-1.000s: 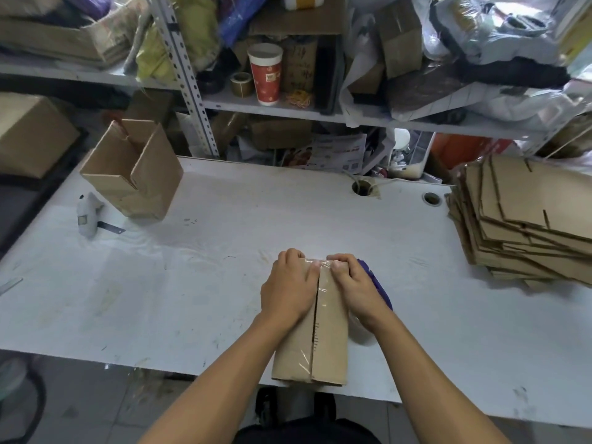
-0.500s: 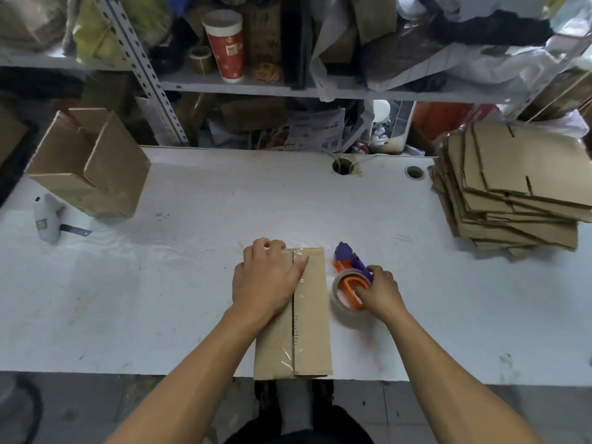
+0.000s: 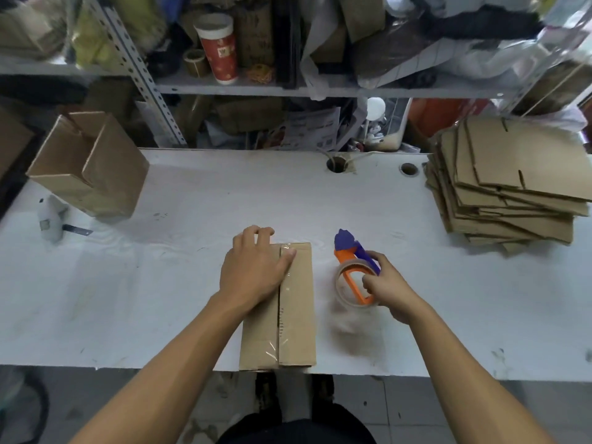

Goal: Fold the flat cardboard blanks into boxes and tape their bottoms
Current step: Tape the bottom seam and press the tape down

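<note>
Here the taped box (image 3: 278,306) is lying bottom-up at the lower centre of the frame, on the near edge of the white bench (image 3: 192,219). The left hand (image 3: 254,267) is pressing flat on its far end, grip spread, thumb along the clear tape seam. Just right of it, the right hand (image 3: 389,288) is gripping the orange-and-purple tape dispenser (image 3: 354,270). Flat blanks (image 3: 509,184) are sitting stacked at right; a folded box (image 3: 89,165) is standing at upper left.
</note>
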